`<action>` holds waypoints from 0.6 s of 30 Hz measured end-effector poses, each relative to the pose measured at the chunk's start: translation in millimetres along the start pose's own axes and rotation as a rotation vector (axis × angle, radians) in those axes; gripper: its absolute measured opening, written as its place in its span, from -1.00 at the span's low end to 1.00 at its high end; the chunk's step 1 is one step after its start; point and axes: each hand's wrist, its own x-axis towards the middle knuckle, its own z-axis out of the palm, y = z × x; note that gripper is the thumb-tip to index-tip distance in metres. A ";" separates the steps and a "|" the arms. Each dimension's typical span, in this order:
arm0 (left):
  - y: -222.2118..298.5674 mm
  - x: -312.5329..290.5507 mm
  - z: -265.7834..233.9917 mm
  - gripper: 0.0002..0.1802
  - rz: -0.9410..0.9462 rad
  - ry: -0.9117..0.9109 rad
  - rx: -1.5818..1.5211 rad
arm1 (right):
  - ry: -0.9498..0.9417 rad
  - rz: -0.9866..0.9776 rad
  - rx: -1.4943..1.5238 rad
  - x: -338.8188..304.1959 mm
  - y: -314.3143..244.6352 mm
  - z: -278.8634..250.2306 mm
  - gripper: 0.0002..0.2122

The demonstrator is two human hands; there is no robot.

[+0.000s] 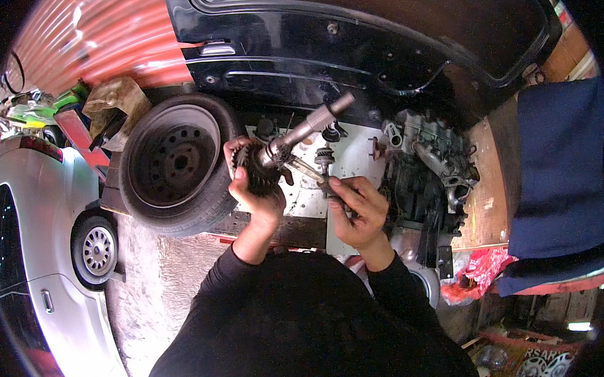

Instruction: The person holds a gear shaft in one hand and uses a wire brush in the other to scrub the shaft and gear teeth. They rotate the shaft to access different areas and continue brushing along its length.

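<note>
My left hand [260,199] is wrapped round the dark toothed end of a gear shaft [312,124], its bare metal end tilted up to the right. My right hand [361,211] pinches the near end of a slim, light-coloured tool [306,168] between thumb and fingers. The tool's far end meets the shaft close to the gears; whether it is a brush, a file or something else I cannot make out. Behind my right hand, a smaller geared part [324,157] stands on a white board [351,142] marked with dark spots.
To the left lies a wheel with its tyre [229,134]. An engine block [417,175] sits to the right, near a blue cloth [560,168] and a red plastic bag [482,269]. A black vehicle panel [294,42] spans the back; a silver car [57,269] stands far left.
</note>
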 end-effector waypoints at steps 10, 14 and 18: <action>13.7 42.9 -9.2 -0.16 0.723 -0.161 0.652 | -0.095 0.084 0.008 0.1 -26.7 18.6 -0.51; 14.5 51.3 -9.6 -0.17 0.746 -0.211 0.710 | -0.131 0.102 0.018 -19.3 -18.8 19.3 -0.56; 15.3 54.5 -5.7 -0.18 0.716 -0.165 0.707 | -0.113 0.196 -0.013 -20.3 -20.3 16.1 -0.56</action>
